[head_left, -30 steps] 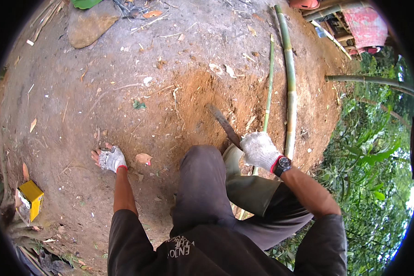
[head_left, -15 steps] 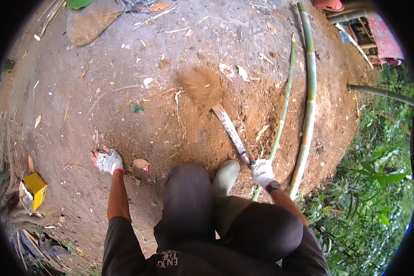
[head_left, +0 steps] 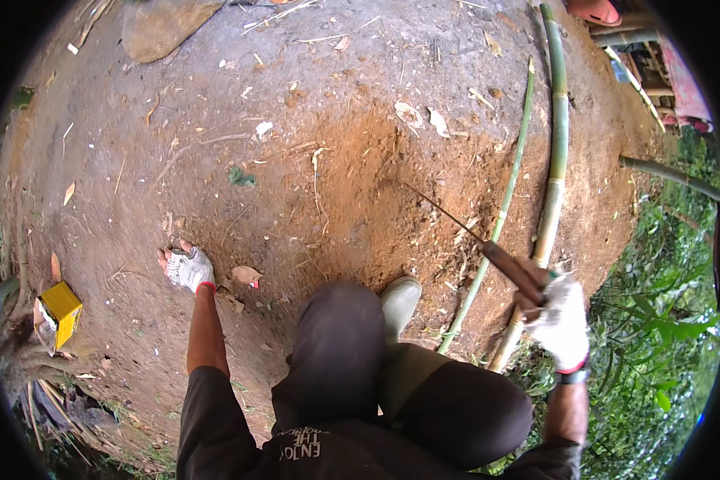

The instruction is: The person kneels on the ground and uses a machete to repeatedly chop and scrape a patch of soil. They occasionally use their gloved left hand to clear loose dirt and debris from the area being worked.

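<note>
My right hand (head_left: 558,320), in a white glove with bare fingertips, is wrapped round the brown handle of a machete (head_left: 448,214). It is raised at the right, above the bamboo, with the thin blade edge-on and pointing up and left over loose brown soil (head_left: 364,172). At the left, my gloved left hand (head_left: 189,267) is low at the dirt, its fingers curled. What it grips, if anything, is too small to make out; a short twig (head_left: 169,226) lies just beyond it. Dry leaf (head_left: 246,275) lies to its right.
A thick green bamboo pole (head_left: 555,160) and a thinner one (head_left: 504,204) lie on the right. My boot (head_left: 401,304) is beside the loose soil. A yellow box (head_left: 61,314) lies far left, a flat stone (head_left: 164,30) at the back. Green plants (head_left: 656,336) edge the right.
My right hand has lifted the machete and moved right; the blade, flat-side up over flying soil before, is now edge-on. The soil has settled. My left hand has stayed in place.
</note>
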### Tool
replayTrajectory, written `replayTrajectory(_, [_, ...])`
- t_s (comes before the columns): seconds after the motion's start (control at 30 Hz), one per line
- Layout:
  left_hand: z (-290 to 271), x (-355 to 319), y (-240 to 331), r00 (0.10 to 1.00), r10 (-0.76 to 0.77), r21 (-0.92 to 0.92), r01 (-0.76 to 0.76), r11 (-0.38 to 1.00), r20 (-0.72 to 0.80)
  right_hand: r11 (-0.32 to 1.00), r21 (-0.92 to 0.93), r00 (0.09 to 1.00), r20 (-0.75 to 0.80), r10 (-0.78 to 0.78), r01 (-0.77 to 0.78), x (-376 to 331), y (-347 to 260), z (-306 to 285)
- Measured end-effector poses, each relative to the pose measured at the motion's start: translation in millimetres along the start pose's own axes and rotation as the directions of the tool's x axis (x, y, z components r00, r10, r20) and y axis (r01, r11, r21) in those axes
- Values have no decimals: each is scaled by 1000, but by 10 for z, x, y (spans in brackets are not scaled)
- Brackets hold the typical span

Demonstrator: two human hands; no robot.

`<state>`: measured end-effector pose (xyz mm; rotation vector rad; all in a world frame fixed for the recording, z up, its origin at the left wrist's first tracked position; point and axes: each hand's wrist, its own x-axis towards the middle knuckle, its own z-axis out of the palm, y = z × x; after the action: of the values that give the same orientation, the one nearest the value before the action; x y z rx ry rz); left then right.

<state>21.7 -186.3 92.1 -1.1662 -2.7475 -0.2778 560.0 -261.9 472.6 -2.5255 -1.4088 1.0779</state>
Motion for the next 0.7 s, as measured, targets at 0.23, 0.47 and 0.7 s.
replayTrajectory(0.23, [-37, 312, -138, 998, 14, -41, -11, 999, 58, 963, 104, 968, -63, -243, 249, -620, -1254, -520])
replayTrajectory(0.47, [224, 753, -412, 1000, 1, -33, -2, 999, -4, 884, -254, 918, 166, -360, 392, -33, -2214, -173])
replayTrajectory(0.7, [332, 867, -539, 998, 62, -63, -61, 996, 17, 686, -371, 780, 319, -539, 626, 1370, -1661, 1492])
